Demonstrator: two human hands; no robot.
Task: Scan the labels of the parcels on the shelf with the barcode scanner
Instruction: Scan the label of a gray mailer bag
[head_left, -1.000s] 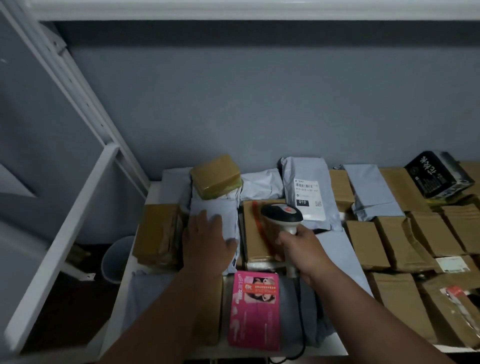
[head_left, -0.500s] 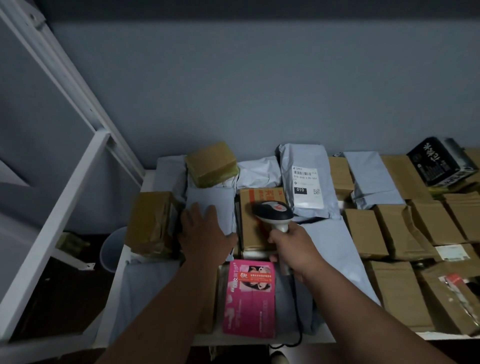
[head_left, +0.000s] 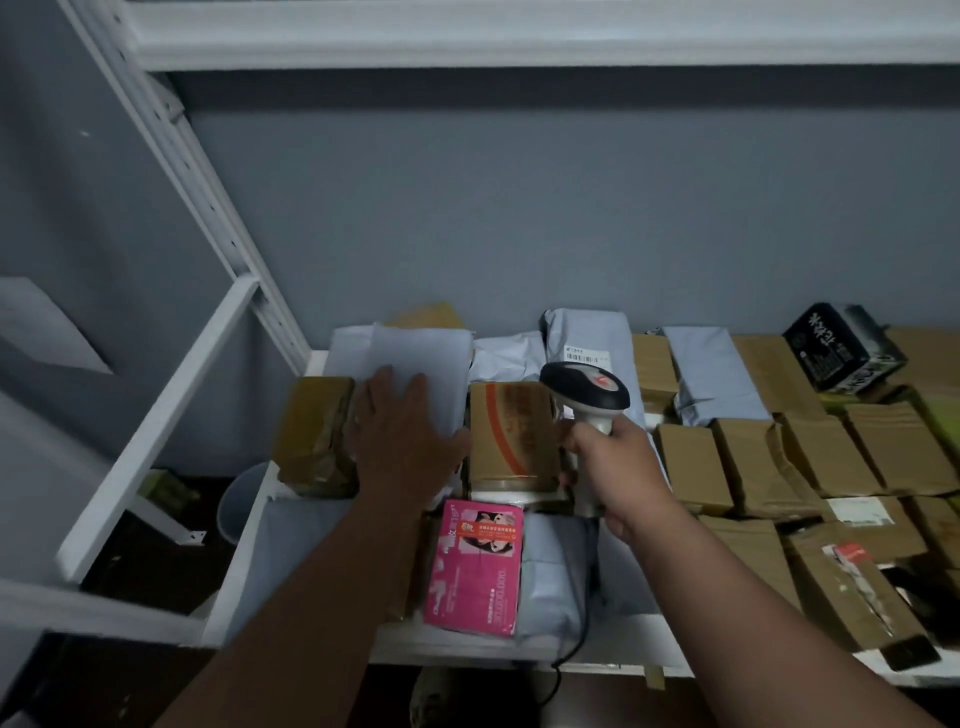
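Many parcels lie on the white shelf (head_left: 457, 647): brown cartons and grey mailer bags. My left hand (head_left: 402, 434) lies flat, fingers spread, on a plain grey mailer (head_left: 415, 353) at the back left. My right hand (head_left: 615, 470) grips the handle of the barcode scanner (head_left: 584, 389). The scanner's black and white head hangs over the right edge of a brown carton with an orange stripe (head_left: 511, 434), just below the white label of a grey mailer (head_left: 587, 338). A pink box (head_left: 475, 566) lies in front of the carton.
A brown taped parcel (head_left: 317, 436) sits left of my left hand. Brown cartons (head_left: 748, 462) fill the right side, with a black box (head_left: 841, 348) at the back. The scanner cable (head_left: 582, 613) drops over the front edge. White uprights (head_left: 171, 395) and a bin (head_left: 239, 504) stand left.
My right hand has carried the scanner up and to the right, toward the labelled grey mailer. The plain grey mailer under my left hand now hides most of the taped parcel behind it.
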